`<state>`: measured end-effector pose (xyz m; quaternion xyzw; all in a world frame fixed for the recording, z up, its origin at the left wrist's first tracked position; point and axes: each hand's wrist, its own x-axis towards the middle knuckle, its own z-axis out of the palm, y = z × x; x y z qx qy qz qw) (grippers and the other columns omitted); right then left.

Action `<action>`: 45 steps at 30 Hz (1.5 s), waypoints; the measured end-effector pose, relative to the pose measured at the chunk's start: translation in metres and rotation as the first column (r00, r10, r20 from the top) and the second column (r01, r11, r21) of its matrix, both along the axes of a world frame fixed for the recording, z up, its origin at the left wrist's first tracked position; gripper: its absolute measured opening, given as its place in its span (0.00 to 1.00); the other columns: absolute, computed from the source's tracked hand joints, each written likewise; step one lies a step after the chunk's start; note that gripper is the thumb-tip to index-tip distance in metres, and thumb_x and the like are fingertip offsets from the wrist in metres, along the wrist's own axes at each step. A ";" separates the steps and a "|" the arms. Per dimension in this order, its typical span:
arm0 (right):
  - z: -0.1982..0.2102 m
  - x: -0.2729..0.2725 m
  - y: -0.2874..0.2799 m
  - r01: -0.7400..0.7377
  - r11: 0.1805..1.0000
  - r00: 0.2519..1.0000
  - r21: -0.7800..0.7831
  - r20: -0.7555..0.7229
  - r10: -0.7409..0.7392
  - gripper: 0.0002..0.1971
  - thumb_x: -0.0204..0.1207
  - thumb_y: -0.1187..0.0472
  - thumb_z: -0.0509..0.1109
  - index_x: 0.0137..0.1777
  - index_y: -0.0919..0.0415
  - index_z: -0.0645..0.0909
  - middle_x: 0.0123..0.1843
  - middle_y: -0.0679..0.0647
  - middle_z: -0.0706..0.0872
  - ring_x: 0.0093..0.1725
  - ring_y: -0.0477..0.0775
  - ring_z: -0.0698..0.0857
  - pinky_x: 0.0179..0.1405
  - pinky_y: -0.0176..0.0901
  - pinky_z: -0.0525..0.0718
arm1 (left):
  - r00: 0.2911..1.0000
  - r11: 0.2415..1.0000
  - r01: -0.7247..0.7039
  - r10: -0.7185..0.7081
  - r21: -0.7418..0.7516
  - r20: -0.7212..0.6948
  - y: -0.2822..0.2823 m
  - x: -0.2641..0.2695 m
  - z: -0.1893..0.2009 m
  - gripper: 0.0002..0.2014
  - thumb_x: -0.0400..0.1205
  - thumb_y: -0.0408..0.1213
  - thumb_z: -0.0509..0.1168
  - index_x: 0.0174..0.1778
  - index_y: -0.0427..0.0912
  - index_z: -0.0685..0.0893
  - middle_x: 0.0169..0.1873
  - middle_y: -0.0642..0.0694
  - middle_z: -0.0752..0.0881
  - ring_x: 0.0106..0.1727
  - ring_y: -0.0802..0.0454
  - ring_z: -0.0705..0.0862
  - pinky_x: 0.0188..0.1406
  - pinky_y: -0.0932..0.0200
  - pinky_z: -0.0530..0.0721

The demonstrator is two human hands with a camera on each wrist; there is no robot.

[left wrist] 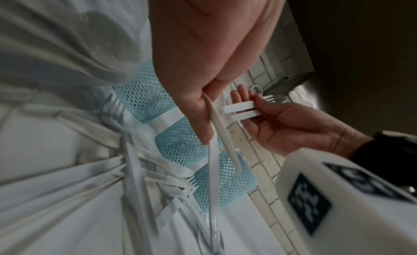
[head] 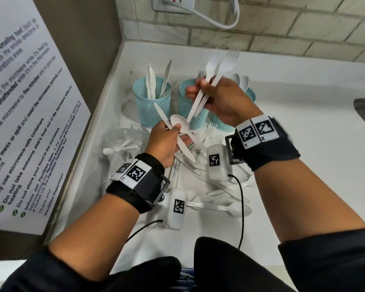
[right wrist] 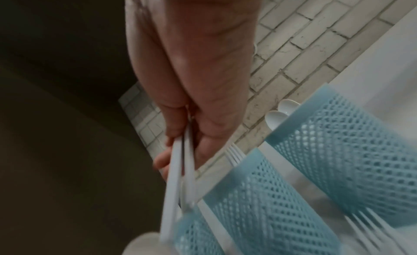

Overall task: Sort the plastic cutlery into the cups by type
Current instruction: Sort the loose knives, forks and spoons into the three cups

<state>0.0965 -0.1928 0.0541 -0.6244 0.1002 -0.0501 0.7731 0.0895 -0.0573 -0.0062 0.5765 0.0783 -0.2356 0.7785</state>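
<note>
Three blue mesh cups stand in a row: the left cup has knives, the middle cup forks, the right cup spoons. My right hand grips two white forks by their handles, tines up, above the middle cup. The fork handles run down from the right hand in the right wrist view. My left hand holds a white spoon and a knife together, in front of the cups. In the left wrist view the left hand pinches the knife.
A loose pile of white cutlery lies on the white counter under my wrists. A crumpled clear plastic wrapper sits left of the pile. A wall with a notice closes the left side, a brick wall the back.
</note>
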 end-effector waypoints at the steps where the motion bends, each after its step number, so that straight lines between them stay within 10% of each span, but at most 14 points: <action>1: 0.004 0.005 -0.003 0.101 0.995 0.993 0.026 0.060 -0.103 0.11 0.84 0.70 0.56 0.41 0.63 0.76 0.32 0.54 0.88 0.35 0.49 0.89 0.41 0.38 0.88 | 1.000 1.000 0.006 -0.006 0.004 0.004 0.000 0.000 0.000 0.07 0.86 0.29 0.55 0.56 0.38 0.76 0.56 0.33 0.84 0.43 0.46 0.87 0.43 0.57 0.89; 6: 0.007 0.025 -0.014 0.378 0.925 0.902 -0.049 0.247 -0.355 0.10 0.82 0.70 0.59 0.41 0.59 0.77 0.39 0.56 0.85 0.42 0.51 0.86 0.56 0.48 0.84 | 0.998 0.998 0.038 -0.040 0.050 0.053 0.001 0.000 0.001 0.06 0.85 0.29 0.57 0.55 0.37 0.76 0.60 0.29 0.82 0.44 0.43 0.86 0.39 0.59 0.89; 16: -0.024 0.035 -0.010 0.313 0.901 0.948 -0.302 0.041 -0.315 0.07 0.79 0.68 0.66 0.54 0.71 0.81 0.49 0.62 0.87 0.51 0.61 0.86 0.62 0.56 0.83 | 0.993 0.995 0.054 -0.062 0.085 0.097 0.004 -0.002 0.005 0.07 0.84 0.29 0.60 0.42 0.42 0.80 0.46 0.34 0.84 0.40 0.45 0.85 0.36 0.60 0.89; 21: -0.021 0.033 -0.013 0.287 0.915 0.957 -0.284 0.035 -0.290 0.19 0.77 0.73 0.66 0.66 0.66 0.70 0.46 0.55 0.82 0.45 0.51 0.83 0.48 0.41 0.82 | 0.994 0.995 0.047 -0.055 0.089 0.093 0.004 -0.001 0.005 0.04 0.84 0.30 0.61 0.48 0.39 0.81 0.44 0.38 0.85 0.39 0.46 0.86 0.40 0.58 0.89; 25: -0.013 0.029 -0.012 0.333 0.858 0.943 -0.391 0.151 -0.297 0.24 0.71 0.72 0.74 0.66 0.65 0.72 0.58 0.60 0.81 0.58 0.50 0.80 0.63 0.45 0.82 | 0.994 0.996 0.042 -0.049 0.078 0.099 0.005 0.000 0.006 0.07 0.84 0.30 0.61 0.42 0.42 0.82 0.39 0.41 0.86 0.38 0.47 0.87 0.40 0.58 0.89; 31: 0.010 0.008 -0.001 0.086 0.803 0.986 -0.589 0.163 0.014 0.05 0.71 0.63 0.76 0.38 0.59 0.82 0.33 0.55 0.83 0.27 0.40 0.79 0.29 0.29 0.77 | 0.994 0.997 0.038 -0.045 0.064 0.103 0.006 0.000 0.007 0.05 0.83 0.32 0.63 0.50 0.38 0.83 0.47 0.36 0.87 0.47 0.42 0.87 0.49 0.53 0.89; 38: 0.002 -0.006 -0.002 -0.177 0.665 0.984 -0.725 -0.103 0.149 0.11 0.72 0.58 0.75 0.51 0.65 0.88 0.18 0.36 0.81 0.20 0.33 0.76 0.20 0.22 0.72 | 0.992 0.998 0.062 -0.064 0.024 0.111 0.004 -0.001 0.012 0.09 0.83 0.31 0.63 0.56 0.35 0.83 0.43 0.40 0.87 0.45 0.43 0.87 0.52 0.51 0.87; 45: 0.002 -0.011 -0.007 -0.113 0.646 0.994 -0.755 -0.077 0.083 0.07 0.73 0.59 0.74 0.47 0.63 0.88 0.20 0.42 0.81 0.18 0.36 0.75 0.22 0.25 0.74 | 0.985 0.995 0.100 -0.099 0.001 0.142 -0.001 -0.002 0.016 0.04 0.82 0.30 0.63 0.44 0.36 0.83 0.31 0.46 0.88 0.33 0.50 0.88 0.45 0.56 0.89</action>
